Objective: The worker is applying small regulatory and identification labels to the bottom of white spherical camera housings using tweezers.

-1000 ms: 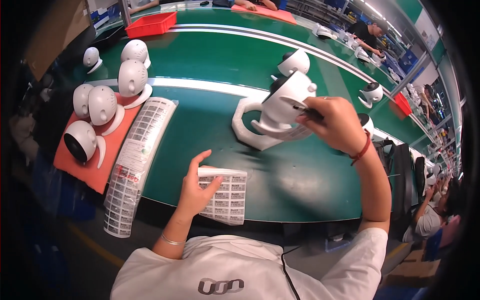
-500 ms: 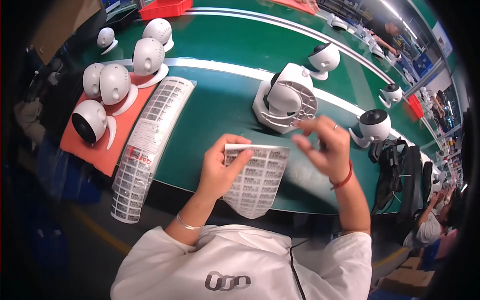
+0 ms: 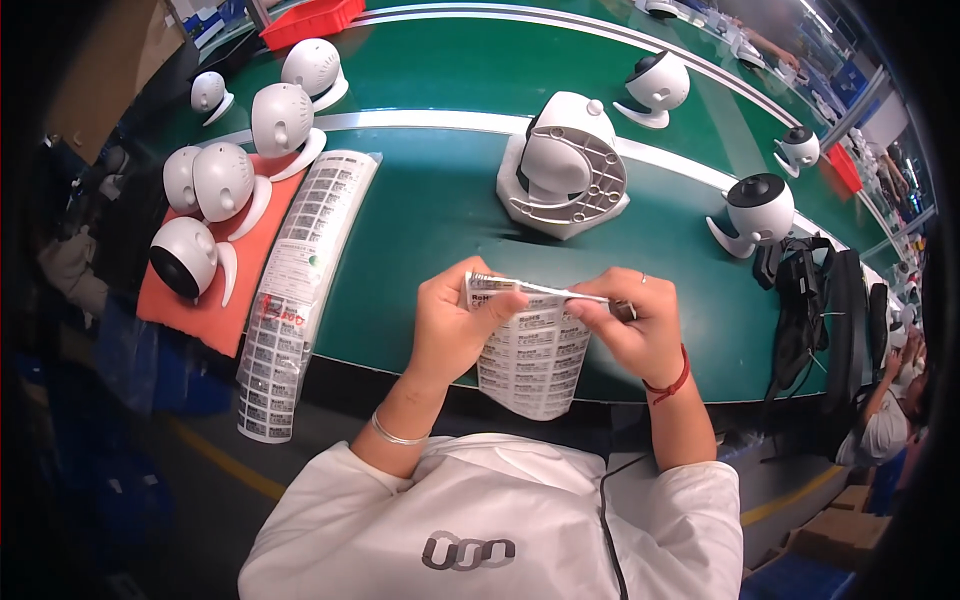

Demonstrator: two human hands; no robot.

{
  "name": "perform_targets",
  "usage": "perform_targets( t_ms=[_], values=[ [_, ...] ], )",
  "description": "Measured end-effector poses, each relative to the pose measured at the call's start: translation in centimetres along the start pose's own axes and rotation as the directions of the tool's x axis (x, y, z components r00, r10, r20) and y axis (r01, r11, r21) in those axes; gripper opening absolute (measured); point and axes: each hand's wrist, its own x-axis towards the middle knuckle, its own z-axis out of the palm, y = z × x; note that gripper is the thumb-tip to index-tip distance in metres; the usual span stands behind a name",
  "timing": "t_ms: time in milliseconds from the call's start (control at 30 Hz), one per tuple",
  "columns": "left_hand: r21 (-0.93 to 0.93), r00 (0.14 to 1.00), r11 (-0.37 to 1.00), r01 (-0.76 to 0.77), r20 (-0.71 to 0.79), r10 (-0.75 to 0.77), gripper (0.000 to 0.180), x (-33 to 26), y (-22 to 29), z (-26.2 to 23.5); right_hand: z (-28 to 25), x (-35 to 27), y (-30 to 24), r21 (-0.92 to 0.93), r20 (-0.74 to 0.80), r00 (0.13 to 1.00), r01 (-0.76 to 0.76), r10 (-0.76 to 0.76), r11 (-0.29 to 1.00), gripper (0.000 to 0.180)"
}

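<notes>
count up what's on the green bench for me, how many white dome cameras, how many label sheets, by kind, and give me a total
White dome cameras: 8, counting the one on its side in the white cradle and four by the orange mat
Label sheets: 2, one held by the left hand and right hand, one long bagged sheet
Red bins: 2
Orange mats: 1
Total: 13

Label sheet (image 3: 530, 360): top edge hidden under both thumbs, print too small to read. Right hand (image 3: 630, 325) covers whatever it pinches above the sheet.
</notes>
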Motion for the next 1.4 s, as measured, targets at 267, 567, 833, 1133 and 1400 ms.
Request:
perform_targets(
  t_ms=[267,567,833,1133,1400],
  values=[
    [-0.122,0.991,0.992,-0.019,0.130,0.035,0.024,0.6,0.6,0.0,-0.8,-0.4,1.0,0.237,-0.042,0.993,-0.101,0.114,0.966,0.008],
    [-0.115,1.000,0.993,-0.003,0.022,0.005,0.009,0.5,0.6,0.2,-0.7,-0.2,1.4,0.167,-0.045,0.982,-0.176,0.185,0.970,0.011],
    [-0.004,0.999,1.000,-0.005,-0.031,0.005,0.014,0.9,0.1,0.1,-3.2,-1.4,2.8,0.275,-0.443,0.774,-0.364,0.453,0.890,0.051],
    [0.022,1.000,1.000,0.010,-0.026,-0.010,0.018,1.3,-0.2,0.8,-3.1,-1.8,-1.6,0.592,-0.114,0.964,-0.129,0.241,0.796,0.047],
    [0.145,0.997,0.987,-0.074,0.005,0.074,0.044,1.0,0.0,1.2,-1.8,0.2,-2.0,0.031,-0.188,0.976,0.116,-0.109,0.993,0.027]
  ],
)
